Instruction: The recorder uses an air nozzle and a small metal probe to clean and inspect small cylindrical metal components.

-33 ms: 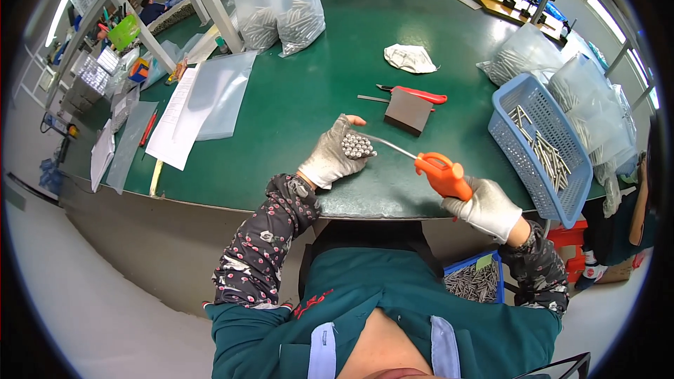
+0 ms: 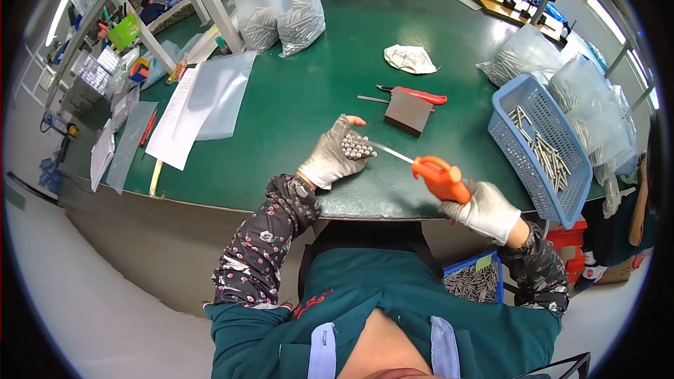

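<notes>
My left hand (image 2: 330,156), in a pale work glove with bare fingertips, is closed around a bundle of metal pins (image 2: 356,146). The pins' round, shiny ends face up toward me. In my gloved right hand (image 2: 486,212) is an orange air blow gun (image 2: 441,178), held by its grip. Its thin metal nozzle (image 2: 393,152) points left, its tip close to the pin ends; whether it touches them I cannot tell. Beyond my hands lie a brown rectangular block (image 2: 408,112) and a red-handled cutter (image 2: 421,95).
At right stands a blue plastic basket (image 2: 502,121) of loose pins, beside bags of pins (image 2: 523,55). Papers (image 2: 172,123) and clear plastic sheets (image 2: 226,95) lie at left. A white cloth (image 2: 409,59) lies farther back. Below the table edge sits a blue bin (image 2: 500,284) of pins.
The blow gun has shifted slightly left, and its nozzle sits a little lower across the pin ends. My left hand and the pins look unmoved.
</notes>
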Tool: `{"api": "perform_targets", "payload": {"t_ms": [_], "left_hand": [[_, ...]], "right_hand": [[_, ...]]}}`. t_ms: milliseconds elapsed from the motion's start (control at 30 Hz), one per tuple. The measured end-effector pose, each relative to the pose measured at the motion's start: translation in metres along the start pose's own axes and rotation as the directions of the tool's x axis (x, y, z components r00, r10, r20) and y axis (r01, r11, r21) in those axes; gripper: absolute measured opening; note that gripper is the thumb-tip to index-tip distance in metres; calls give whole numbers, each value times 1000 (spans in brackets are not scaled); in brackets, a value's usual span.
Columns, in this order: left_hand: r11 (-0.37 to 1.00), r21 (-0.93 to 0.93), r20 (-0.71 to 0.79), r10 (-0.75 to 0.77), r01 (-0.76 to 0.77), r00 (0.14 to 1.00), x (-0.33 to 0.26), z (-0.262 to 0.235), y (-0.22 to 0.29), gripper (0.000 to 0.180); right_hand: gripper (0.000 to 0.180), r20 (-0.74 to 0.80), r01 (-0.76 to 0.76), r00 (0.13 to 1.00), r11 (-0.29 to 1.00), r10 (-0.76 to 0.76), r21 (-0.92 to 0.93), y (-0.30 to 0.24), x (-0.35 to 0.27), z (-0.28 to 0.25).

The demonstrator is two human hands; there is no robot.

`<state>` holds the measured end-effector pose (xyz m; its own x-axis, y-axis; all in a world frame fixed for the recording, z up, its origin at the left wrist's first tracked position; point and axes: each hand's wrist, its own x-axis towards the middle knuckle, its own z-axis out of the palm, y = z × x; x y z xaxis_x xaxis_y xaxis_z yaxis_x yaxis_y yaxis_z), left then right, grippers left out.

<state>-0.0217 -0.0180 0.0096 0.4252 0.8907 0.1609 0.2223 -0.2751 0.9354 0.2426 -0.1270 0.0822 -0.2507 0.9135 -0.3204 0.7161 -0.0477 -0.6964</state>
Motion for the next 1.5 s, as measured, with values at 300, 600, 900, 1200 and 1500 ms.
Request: {"api": "perform_targets", "payload": {"t_ms": [300,600,900,1200,1500], "left_hand": [[999,19,10,-41,41,999,0,-1,2,56],[998,54,16,-19,18,1000,2,0,-3,45],[998,31,21,-58,57,998,3,1,0,43],[998,27,3,-50,49,999,2,1,2,40],[999,39,-5,-23,23,1000,3,1,0,39]], "right_hand": [[38,-24,-40,999,999,40,-14,-10,0,-6],[37,-56,-4,998,998,8,63,4,7,0],[37,28,-86,996,996,86,17,-3,-1,-3],[34,-19,-188,982,977,190,97,6,-19,-13],[36,-21,-83,996,990,86,114,35,-17,-2]]}}
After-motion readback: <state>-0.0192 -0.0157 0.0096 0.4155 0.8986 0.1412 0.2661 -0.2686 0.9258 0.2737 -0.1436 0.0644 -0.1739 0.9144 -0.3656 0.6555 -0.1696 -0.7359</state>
